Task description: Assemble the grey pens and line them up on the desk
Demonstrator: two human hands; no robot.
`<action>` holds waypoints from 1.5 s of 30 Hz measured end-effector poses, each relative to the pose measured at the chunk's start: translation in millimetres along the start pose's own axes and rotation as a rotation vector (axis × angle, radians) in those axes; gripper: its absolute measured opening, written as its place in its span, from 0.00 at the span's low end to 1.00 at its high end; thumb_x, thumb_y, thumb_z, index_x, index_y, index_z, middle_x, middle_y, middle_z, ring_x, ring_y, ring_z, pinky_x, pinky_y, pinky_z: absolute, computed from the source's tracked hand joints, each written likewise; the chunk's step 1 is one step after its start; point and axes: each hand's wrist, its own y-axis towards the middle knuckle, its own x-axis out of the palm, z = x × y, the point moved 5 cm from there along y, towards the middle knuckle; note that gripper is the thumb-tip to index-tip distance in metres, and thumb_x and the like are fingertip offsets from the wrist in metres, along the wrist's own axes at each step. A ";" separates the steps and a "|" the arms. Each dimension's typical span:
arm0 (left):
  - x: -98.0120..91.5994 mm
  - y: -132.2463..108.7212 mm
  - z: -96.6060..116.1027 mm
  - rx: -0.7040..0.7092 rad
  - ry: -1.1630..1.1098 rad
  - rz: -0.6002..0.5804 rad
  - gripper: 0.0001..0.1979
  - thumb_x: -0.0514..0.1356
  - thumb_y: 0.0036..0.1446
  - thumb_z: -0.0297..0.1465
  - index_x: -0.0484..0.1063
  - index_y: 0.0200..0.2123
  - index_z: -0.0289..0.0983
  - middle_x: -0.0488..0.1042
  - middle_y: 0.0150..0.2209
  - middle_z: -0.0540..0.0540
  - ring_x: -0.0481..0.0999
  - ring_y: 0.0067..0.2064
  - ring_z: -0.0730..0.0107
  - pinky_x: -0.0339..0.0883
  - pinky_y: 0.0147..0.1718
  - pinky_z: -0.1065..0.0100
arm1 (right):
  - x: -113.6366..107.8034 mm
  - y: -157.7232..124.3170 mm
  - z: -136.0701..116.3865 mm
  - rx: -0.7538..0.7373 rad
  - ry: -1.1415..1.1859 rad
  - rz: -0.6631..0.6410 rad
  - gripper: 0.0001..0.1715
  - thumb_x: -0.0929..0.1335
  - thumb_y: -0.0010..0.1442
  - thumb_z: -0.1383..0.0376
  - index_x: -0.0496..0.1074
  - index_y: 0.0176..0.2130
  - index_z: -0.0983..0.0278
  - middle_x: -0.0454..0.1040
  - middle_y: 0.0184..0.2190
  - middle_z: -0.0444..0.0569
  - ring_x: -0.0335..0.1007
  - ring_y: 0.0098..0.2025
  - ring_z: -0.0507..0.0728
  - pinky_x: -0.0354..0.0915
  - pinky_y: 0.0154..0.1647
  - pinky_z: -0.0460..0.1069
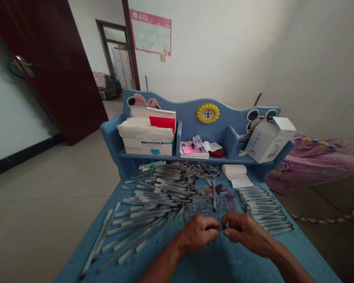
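My left hand [198, 234] and my right hand [244, 232] meet low over the front of the blue desk, fingertips nearly touching. Thumb and fingers of each are pinched on a small dark piece [222, 227] between them, too small and blurred to name. Just beyond my fingers lies a single slim pen-like stick [214, 195], pointing away from me. To the left spreads a large loose pile of similar translucent sticks [153, 200] with dark ends. On the right, several more sticks [265, 208] lie side by side in a neat row.
At the back, a blue shelf [202, 158] holds a tissue-stuffed carton [147, 147], papers [194, 151], a yellow-rimmed clock [208, 114] and a white box [268, 141]. A white paper roll [234, 169] lies below it. A dark red door [47, 59] stands ajar at left.
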 end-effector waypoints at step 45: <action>4.0 2.6 8.8 0.166 0.251 0.165 0.07 0.57 0.46 0.23 0.64 0.19 0.35 0.60 0.21 0.55 0.63 0.27 0.76 0.53 0.28 0.74 | 4.1 -0.1 0.9 0.059 -0.215 0.218 0.20 0.60 0.59 0.58 0.60 0.19 0.64 0.61 0.13 0.40 0.59 0.18 0.48 0.50 0.18 0.42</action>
